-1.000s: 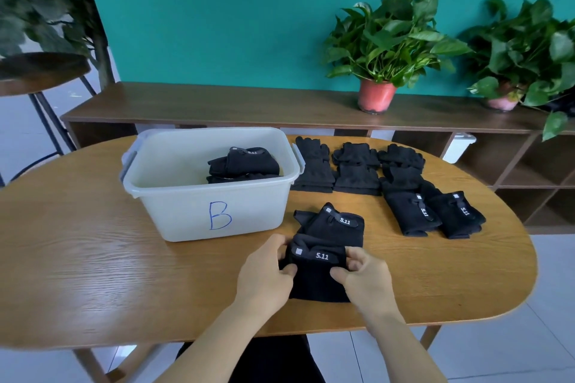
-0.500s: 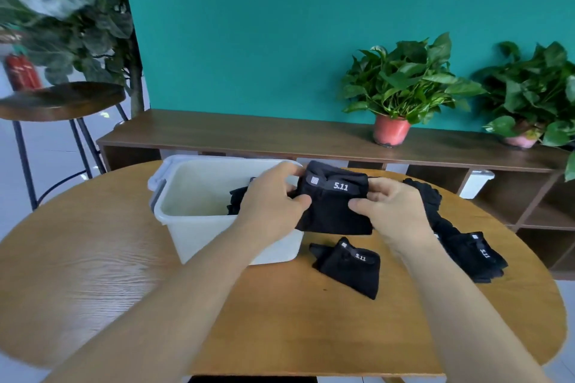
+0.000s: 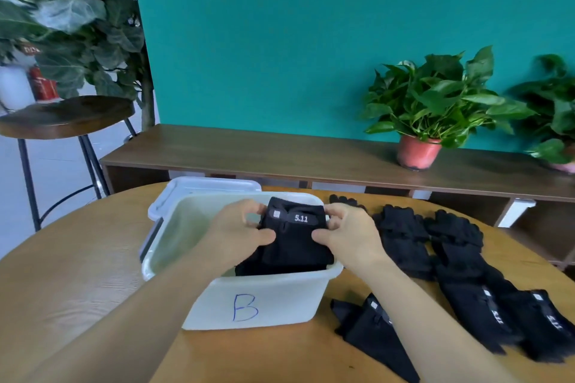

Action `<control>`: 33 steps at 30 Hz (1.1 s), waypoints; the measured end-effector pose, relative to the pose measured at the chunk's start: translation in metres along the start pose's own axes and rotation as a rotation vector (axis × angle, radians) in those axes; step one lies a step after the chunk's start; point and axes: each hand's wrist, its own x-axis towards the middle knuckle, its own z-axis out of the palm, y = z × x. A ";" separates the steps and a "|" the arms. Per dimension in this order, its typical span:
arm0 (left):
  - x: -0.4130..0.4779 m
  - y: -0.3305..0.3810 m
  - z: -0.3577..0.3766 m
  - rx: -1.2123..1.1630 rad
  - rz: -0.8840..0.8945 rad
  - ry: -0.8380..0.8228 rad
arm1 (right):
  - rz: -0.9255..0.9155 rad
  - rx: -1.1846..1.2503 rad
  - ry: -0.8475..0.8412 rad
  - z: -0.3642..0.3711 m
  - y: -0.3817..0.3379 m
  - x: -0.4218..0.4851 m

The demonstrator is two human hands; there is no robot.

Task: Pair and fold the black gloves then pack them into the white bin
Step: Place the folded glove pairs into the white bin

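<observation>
The folded glove pair (image 3: pixel 294 239), a second ago on the surface (image 3: pixel 77 274) in front of the white bin (image 3: pixel 264 298), now sits low inside the bin — left hand (image 3: pixel 239 232) and right hand (image 3: pixel 348 233) pinch its sides with curled fingers (image 3: pixel 337 211) — so only release remains, loose gloves (image 3: pixel 435 252) waiting right of the bin.

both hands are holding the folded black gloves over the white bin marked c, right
Not quite: the head view shows a blue B on the white bin, not a C. The left hand and right hand do hold the folded black gloves over it.
</observation>
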 end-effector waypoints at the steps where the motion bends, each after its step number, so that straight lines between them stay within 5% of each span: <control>1: 0.002 -0.005 0.001 0.006 -0.017 -0.020 | -0.022 -0.093 0.014 0.000 0.002 -0.001; 9: 0.012 -0.023 0.003 0.056 -0.069 -0.120 | -0.212 -0.486 0.056 -0.001 0.008 -0.004; 21: 0.017 -0.037 -0.019 0.134 0.079 -0.244 | -0.352 -0.475 0.053 -0.013 0.015 -0.002; 25: 0.022 -0.045 -0.025 0.229 0.178 -0.322 | -0.462 -0.499 -0.098 -0.021 0.013 0.002; 33: 0.033 -0.050 -0.017 0.397 0.285 -0.360 | -0.369 -0.540 -0.344 -0.025 0.008 0.013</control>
